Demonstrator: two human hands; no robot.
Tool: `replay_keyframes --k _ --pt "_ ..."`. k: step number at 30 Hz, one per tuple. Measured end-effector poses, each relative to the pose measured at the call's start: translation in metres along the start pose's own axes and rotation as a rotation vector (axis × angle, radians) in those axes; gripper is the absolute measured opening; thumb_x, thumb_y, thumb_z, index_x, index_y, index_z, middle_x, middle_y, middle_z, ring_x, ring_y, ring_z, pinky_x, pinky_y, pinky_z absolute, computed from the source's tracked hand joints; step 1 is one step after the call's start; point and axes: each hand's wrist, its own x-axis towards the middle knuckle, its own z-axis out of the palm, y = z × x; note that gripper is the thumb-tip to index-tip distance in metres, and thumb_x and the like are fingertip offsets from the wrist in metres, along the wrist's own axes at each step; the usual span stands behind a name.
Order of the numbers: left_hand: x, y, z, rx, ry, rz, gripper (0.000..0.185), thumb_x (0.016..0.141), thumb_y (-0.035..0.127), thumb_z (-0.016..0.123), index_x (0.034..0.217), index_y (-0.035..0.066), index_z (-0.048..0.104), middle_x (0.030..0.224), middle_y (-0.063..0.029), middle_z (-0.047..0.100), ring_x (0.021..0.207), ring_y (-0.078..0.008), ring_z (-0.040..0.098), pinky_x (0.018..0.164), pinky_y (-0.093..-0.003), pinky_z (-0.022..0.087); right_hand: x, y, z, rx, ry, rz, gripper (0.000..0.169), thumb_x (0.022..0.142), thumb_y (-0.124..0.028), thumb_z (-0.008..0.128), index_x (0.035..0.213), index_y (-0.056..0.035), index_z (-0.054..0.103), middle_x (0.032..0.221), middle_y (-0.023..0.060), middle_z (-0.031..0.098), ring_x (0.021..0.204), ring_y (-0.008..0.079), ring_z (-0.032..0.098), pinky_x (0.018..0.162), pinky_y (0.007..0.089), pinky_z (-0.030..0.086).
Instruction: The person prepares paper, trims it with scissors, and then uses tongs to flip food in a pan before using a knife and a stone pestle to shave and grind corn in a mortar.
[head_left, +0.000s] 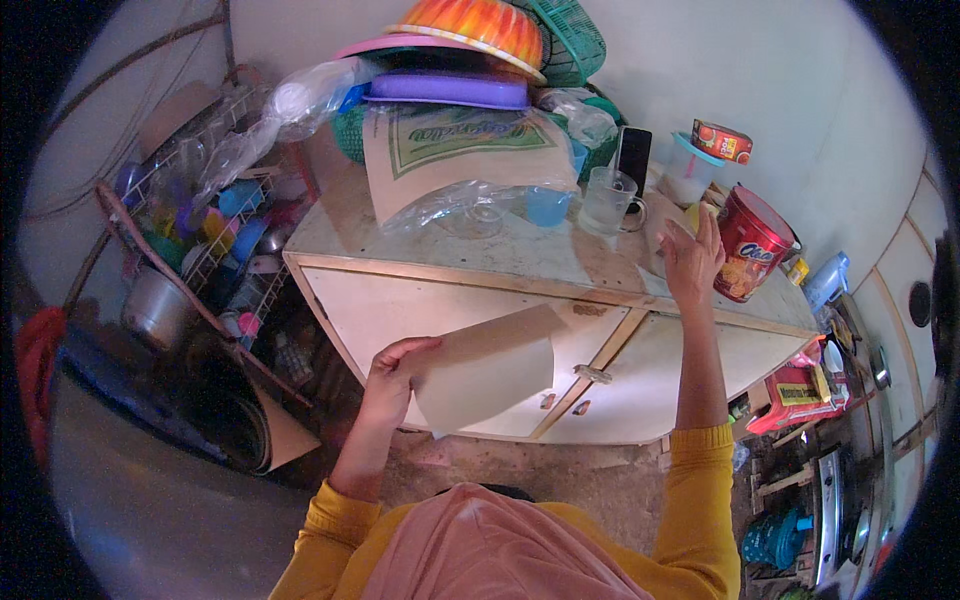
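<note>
My left hand (388, 384) grips the left edge of a plain light-brown sheet of paper (487, 371), held in front of the white cabinet doors. My right hand (691, 262) is raised over the cabinet top (517, 251), its fingers apart and nothing visible in it. Just to its right stands a red biscuit tin (754, 247). Behind the fingers lies a flat brownish piece (660, 217), partly hidden, and something yellow. Left of this hand are a clear glass mug (606, 201) and a blue plastic cup (547, 206). An upright dark phone (634, 157) stands behind the mug.
Printed brown wrapping paper (465, 146) in clear plastic lies under a purple tray (450, 90) and stacked basins (472, 34). A lidded tub (686, 169) carries a small red box (721, 141). Left, a wire dish rack (225, 240) holds dishes; a metal pot (156, 307) hangs there.
</note>
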Motion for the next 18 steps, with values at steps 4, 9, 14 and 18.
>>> replay_keyframes --k 4,9,14,18 --pt "0.002 0.019 0.013 -0.055 -0.141 -0.045 0.024 0.075 -0.005 0.053 0.097 0.001 0.061 0.093 -0.0064 0.060 0.086 -0.0133 0.056 0.075 -0.0259 0.045 -0.029 -0.032 -0.020 0.790 -0.055 0.072 0.033 0.082 -0.030 0.054 0.106 -0.0070 0.058 0.116 0.0133 0.051 0.107 0.0279 0.046 0.090 0.0360 0.034" --pt "0.017 0.023 0.028 0.262 -0.362 0.179 0.023 0.075 -0.004 0.054 0.096 0.001 0.061 0.093 -0.0060 0.059 0.085 -0.0135 0.056 0.075 -0.0254 0.045 -0.074 -0.075 -0.057 1.740 -0.998 0.157 0.079 0.075 -0.049 0.058 0.132 -0.0045 0.027 0.121 0.0133 0.048 0.113 0.0223 0.042 0.094 0.0345 0.032" --pt "0.025 0.038 0.041 0.157 -0.225 -0.003 0.021 0.078 -0.001 0.052 0.097 0.002 0.061 0.094 -0.0040 0.059 0.084 -0.0124 0.056 0.075 -0.0243 0.045 -0.110 -0.078 -0.056 2.077 -0.790 0.158 0.110 0.057 -0.046 0.075 0.137 -0.0073 0.011 0.130 0.0162 0.036 0.121 0.0248 0.032 0.096 0.0408 0.029" --pt "0.028 0.031 0.035 0.112 -0.267 -0.108 0.021 0.081 0.007 0.052 0.100 0.004 0.060 0.094 -0.0017 0.060 0.082 -0.0103 0.056 0.072 -0.0234 0.046 -0.104 -0.089 -0.075 1.999 -0.720 0.349 0.093 0.059 -0.023 0.077 0.132 -0.0036 0.023 0.123 0.0134 0.044 0.113 0.0230 0.041 0.092 0.0349 0.034"
